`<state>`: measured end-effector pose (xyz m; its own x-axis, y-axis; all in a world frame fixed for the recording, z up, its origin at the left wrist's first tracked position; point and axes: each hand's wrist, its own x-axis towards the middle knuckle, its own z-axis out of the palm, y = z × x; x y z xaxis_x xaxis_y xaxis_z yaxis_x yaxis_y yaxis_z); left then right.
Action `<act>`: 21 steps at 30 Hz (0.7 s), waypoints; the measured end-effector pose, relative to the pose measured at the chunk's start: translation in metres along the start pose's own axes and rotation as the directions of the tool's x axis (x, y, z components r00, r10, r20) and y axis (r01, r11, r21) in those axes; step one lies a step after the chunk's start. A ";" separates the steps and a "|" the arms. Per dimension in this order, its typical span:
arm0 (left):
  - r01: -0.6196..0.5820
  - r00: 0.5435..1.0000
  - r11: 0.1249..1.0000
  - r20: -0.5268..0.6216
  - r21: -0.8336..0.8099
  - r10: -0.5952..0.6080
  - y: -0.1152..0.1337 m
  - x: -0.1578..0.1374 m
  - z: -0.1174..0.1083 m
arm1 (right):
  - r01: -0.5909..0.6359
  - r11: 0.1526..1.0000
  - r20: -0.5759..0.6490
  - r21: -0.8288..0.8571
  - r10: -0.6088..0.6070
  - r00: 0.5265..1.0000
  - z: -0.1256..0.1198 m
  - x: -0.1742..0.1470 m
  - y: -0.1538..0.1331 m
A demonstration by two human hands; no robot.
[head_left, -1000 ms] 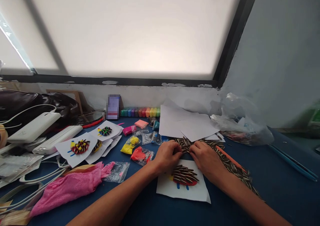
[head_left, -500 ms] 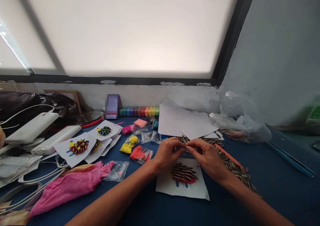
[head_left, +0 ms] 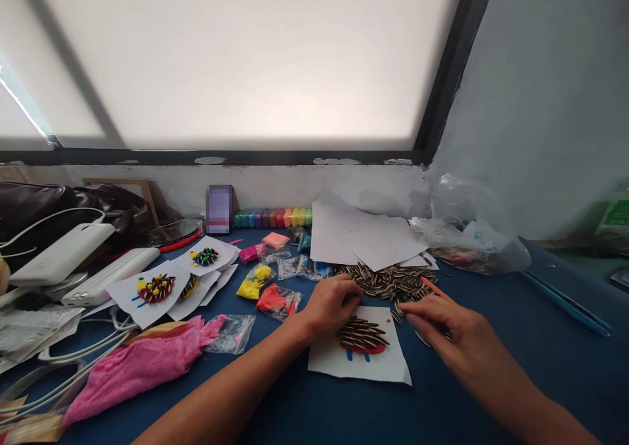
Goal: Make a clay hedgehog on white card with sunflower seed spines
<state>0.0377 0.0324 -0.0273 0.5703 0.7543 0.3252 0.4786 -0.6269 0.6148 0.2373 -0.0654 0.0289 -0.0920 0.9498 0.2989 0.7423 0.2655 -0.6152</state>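
Note:
A white paper sheet [head_left: 393, 366] lies before me with a hedgehog figure: a red clay body [head_left: 377, 350], blue feet, and rows of striped sunflower seeds [head_left: 361, 332] as spines. My left hand [head_left: 334, 306] rests at the sheet's upper left, its fingers curled; whatever they hold is hidden. To the right of the sheet, my right hand [head_left: 449, 324] pinches thumb and forefinger together at a sunflower seed [head_left: 397, 315]. Behind both hands spreads a heap of sunflower seeds [head_left: 383, 281].
Finished hedgehog pictures [head_left: 152, 307] lie left, near a pink cloth-like piece [head_left: 137, 373], white cables and power banks [head_left: 63, 255]. Bags of yellow clay [head_left: 255, 282] and red clay [head_left: 275, 303] sit mid-table. Blank paper [head_left: 363, 235], a plastic bag [head_left: 476, 235] and blue tweezers [head_left: 565, 301] lie beyond.
My hands were together above the picture. My right hand has moved right and down to the seeds beside the sheet, while my left hand has stayed nearly in place, slightly lower.

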 end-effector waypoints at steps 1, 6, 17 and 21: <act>-0.005 1.000 1.000 -0.003 -0.006 0.005 -0.001 0.000 0.001 | 0.010 1.000 0.040 0.012 -0.010 0.999 0.005 -0.006 -0.003; 0.052 0.998 0.993 -0.039 -0.108 -0.057 -0.005 0.004 0.001 | 0.047 0.998 0.102 0.046 -0.052 0.993 0.023 -0.021 -0.011; -0.003 0.999 1.000 -0.051 -0.027 0.001 -0.020 -0.010 -0.005 | 0.017 0.999 0.090 -0.048 -0.012 0.996 0.034 -0.033 -0.005; -0.022 0.999 1.000 -0.023 -0.006 0.022 -0.022 -0.009 -0.003 | 0.022 0.996 0.061 -0.089 -0.017 0.998 0.036 -0.034 -0.003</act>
<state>0.0200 0.0405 -0.0418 0.5648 0.7450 0.3550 0.4620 -0.6419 0.6120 0.2140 -0.0931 -0.0056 -0.1445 0.9536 0.2642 0.7963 0.2705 -0.5410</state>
